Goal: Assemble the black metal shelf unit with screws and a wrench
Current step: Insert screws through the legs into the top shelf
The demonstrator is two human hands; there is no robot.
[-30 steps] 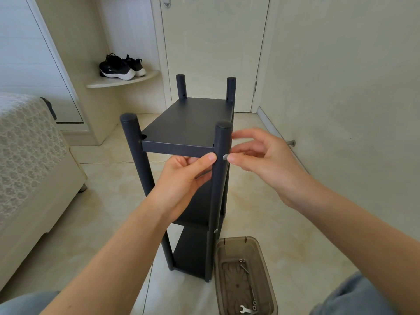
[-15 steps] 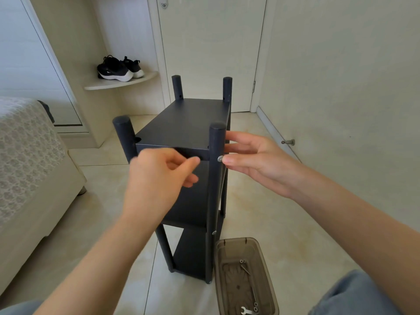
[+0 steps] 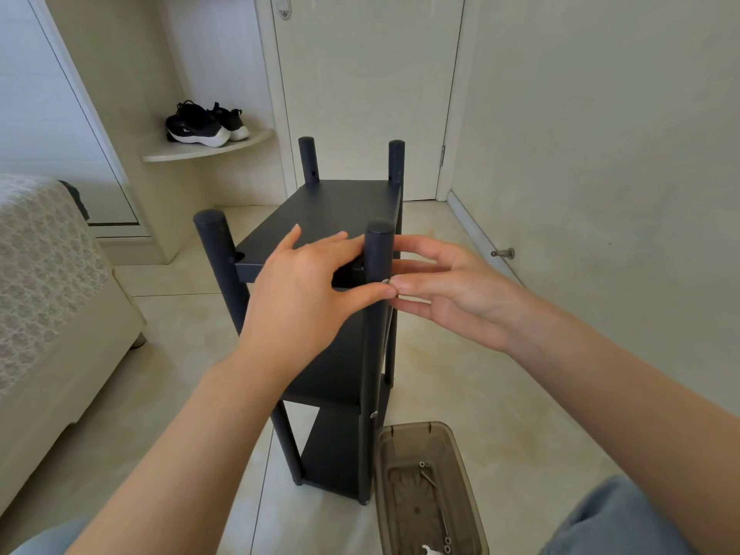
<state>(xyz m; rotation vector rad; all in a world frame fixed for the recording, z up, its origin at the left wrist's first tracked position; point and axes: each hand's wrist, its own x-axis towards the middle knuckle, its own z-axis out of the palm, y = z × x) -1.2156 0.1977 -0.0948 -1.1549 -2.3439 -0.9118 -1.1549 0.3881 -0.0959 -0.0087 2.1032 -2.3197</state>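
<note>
A bed point(image 3: 44, 282) under a lacy cover is running off the left edge. Trainers point(image 3: 202, 124) are sitting on a curved ledge point(image 3: 240, 147). The matte black metal shelf unit point(image 3: 324, 210) is standing on glossy floor tiles point(image 3: 480, 394). The left hand point(image 3: 300, 294) is lying with straight fingers on its flat top, thumb reaching the round near post point(image 3: 378, 250). The right hand point(image 3: 448, 292), fingers straight and apart, is touching a silver screw point(image 3: 385, 281), which fingertips are mostly hiding. A smoky translucent bin point(image 3: 468, 474) with a wrench point(image 3: 427, 549) is being cut off below.
</note>
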